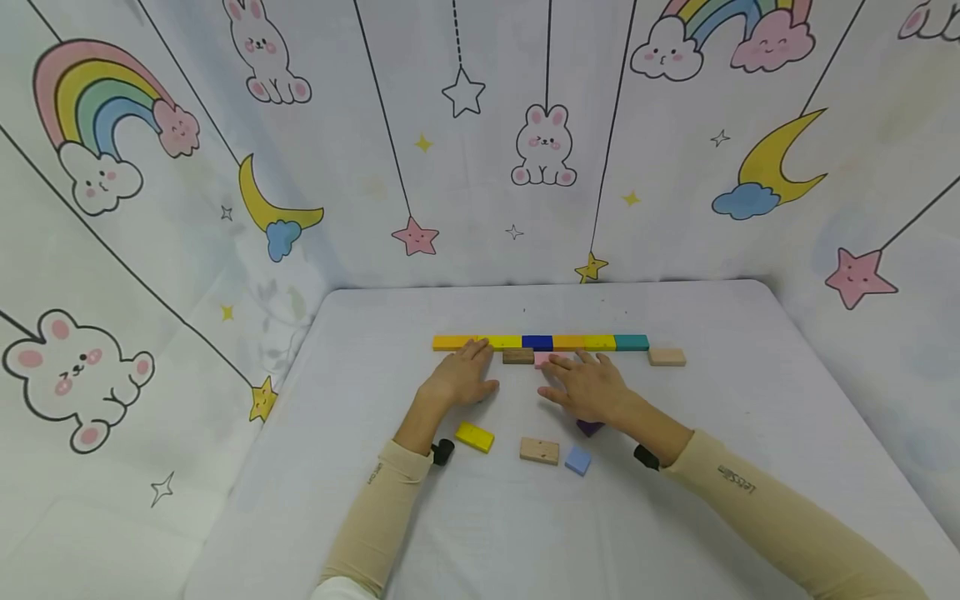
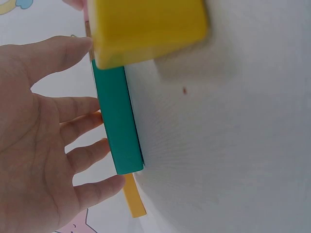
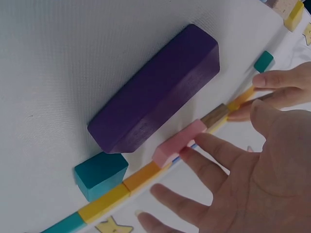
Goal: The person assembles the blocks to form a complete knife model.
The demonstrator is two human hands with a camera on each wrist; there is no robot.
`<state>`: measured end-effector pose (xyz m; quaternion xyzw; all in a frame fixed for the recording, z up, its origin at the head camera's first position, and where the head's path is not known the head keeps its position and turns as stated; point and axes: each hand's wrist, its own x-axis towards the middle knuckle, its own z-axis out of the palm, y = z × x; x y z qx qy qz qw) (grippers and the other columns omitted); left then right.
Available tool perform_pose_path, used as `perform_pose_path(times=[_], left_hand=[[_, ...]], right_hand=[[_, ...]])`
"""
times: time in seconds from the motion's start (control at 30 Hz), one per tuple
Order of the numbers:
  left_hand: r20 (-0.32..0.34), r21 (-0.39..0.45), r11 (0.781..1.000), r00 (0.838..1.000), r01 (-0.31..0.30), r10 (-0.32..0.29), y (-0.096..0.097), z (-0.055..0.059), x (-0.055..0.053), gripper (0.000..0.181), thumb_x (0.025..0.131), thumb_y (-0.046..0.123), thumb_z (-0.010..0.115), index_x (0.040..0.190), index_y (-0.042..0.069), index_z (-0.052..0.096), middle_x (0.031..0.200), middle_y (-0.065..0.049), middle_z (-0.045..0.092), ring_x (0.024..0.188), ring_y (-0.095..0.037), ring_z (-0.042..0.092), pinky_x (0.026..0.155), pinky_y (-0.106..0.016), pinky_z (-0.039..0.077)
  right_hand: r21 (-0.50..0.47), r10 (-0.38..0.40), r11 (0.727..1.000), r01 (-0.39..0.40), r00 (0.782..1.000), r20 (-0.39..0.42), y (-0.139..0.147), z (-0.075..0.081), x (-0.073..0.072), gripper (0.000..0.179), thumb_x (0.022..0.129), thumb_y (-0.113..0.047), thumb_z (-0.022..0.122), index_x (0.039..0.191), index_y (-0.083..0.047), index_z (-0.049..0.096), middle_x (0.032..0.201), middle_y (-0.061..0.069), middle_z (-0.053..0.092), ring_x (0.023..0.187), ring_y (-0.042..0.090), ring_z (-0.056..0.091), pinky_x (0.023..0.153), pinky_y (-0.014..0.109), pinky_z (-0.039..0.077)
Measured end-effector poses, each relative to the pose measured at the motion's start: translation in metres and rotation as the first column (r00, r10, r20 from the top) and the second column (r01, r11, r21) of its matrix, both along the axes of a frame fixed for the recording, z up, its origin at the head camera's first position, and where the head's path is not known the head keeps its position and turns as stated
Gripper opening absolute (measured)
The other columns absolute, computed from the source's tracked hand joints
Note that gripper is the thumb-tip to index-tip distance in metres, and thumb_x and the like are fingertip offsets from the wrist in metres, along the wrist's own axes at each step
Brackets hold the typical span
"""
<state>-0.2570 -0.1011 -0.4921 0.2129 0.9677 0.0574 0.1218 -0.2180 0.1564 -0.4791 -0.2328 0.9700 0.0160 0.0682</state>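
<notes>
A row of coloured blocks (image 1: pixel 537 342) runs across the back of the table. In front of it lie a brown block (image 1: pixel 518 357) and a pink block (image 3: pixel 180 143), end to end. My left hand (image 1: pixel 459 375) is at the row's left part, fingers extended. A teal block (image 2: pixel 116 116) shows right at its fingertips in the left wrist view; the head view hides it. My right hand (image 1: pixel 592 387) has its fingers spread, with fingertips right at the pink block. Another teal block (image 3: pixel 101 174) and a purple block (image 3: pixel 155 90) lie near that hand.
Closer to me lie a yellow block (image 1: pixel 475 437), a pale wooden block (image 1: pixel 539 451) and a light blue block (image 1: pixel 577 460). One more wooden block (image 1: pixel 667 357) sits beyond the row's right end. A patterned cloth (image 1: pixel 480 183) hangs behind the table.
</notes>
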Motion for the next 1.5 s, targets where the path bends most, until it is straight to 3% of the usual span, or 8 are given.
perform_pose_path(times=[0.53, 0.97, 1.3, 1.5], left_hand=[[-0.004, -0.002, 1.0, 1.0, -0.009, 0.009, 0.0, -0.003, 0.003, 0.075, 0.106, 0.047, 0.058, 0.164, 0.009, 0.032, 0.173, -0.008, 0.024, 0.159, -0.03, 0.02, 0.129, -0.047, 0.024], [-0.007, 0.011, 1.0, 1.0, -0.01, 0.01, 0.0, -0.002, 0.001, 0.074, 0.106, 0.047, 0.057, 0.165, 0.01, 0.032, 0.173, -0.007, 0.023, 0.16, -0.029, 0.019, 0.129, -0.047, 0.023], [0.001, 0.016, 1.0, 1.0, -0.013, 0.012, 0.0, 0.0, 0.002, 0.074, 0.106, 0.047, 0.057, 0.165, 0.009, 0.032, 0.173, -0.009, 0.023, 0.16, -0.029, 0.019, 0.129, -0.047, 0.023], [-0.002, 0.01, 1.0, 1.0, -0.01, 0.01, 0.001, 0.002, 0.002, 0.075, 0.105, 0.047, 0.059, 0.164, 0.008, 0.032, 0.172, -0.009, 0.024, 0.159, -0.03, 0.02, 0.129, -0.048, 0.024]], right_hand=[[-0.016, -0.008, 1.0, 0.009, 0.999, 0.033, 0.0, -0.001, -0.004, 0.065, 0.108, -0.06, 0.041, 0.159, -0.02, 0.047, 0.165, 0.007, 0.041, 0.151, 0.045, 0.034, 0.12, 0.072, 0.027], [-0.023, -0.014, 1.0, 0.014, 1.0, -0.001, 0.0, -0.001, -0.006, 0.064, 0.109, -0.059, 0.041, 0.158, -0.019, 0.048, 0.164, 0.007, 0.042, 0.151, 0.043, 0.035, 0.118, 0.071, 0.03], [-0.075, -0.037, 0.996, 0.037, 0.999, 0.003, 0.005, -0.004, -0.006, 0.072, 0.108, -0.061, 0.04, 0.162, -0.013, 0.039, 0.166, 0.013, 0.038, 0.153, 0.042, 0.033, 0.121, 0.069, 0.029], [-0.095, -0.073, 0.993, 0.073, 0.997, -0.006, 0.015, -0.003, -0.006, 0.076, 0.107, -0.06, 0.043, 0.159, -0.005, 0.041, 0.164, 0.019, 0.04, 0.151, 0.042, 0.036, 0.121, 0.066, 0.031]])
